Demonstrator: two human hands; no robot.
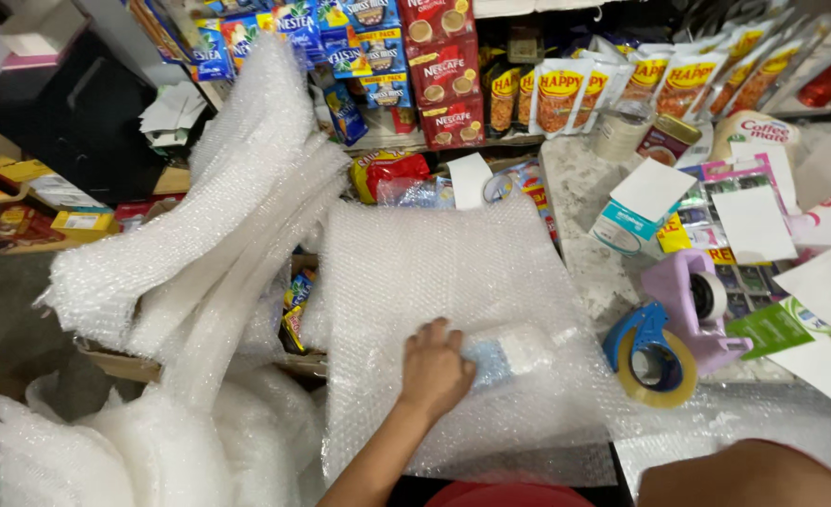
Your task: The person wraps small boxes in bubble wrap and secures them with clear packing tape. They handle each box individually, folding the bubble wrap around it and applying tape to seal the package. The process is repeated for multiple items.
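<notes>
A sheet of bubble wrap (453, 263) lies spread in front of me. A small blue and white item (509, 352) is rolled inside its lower part. My left hand (434, 368) rests on the wrap and grips the left end of this wrapped item, fingers curled over it. Of my right arm only a stretch of forearm (744, 474) shows at the bottom right; the hand itself is outside the picture.
A large loose roll of bubble wrap (218, 216) piles up on the left. A blue tape dispenser (655, 352) and a lilac one (702, 300) sit to the right among white paper slips (754, 221). Shelves of boxes and sachets (444, 66) stand behind.
</notes>
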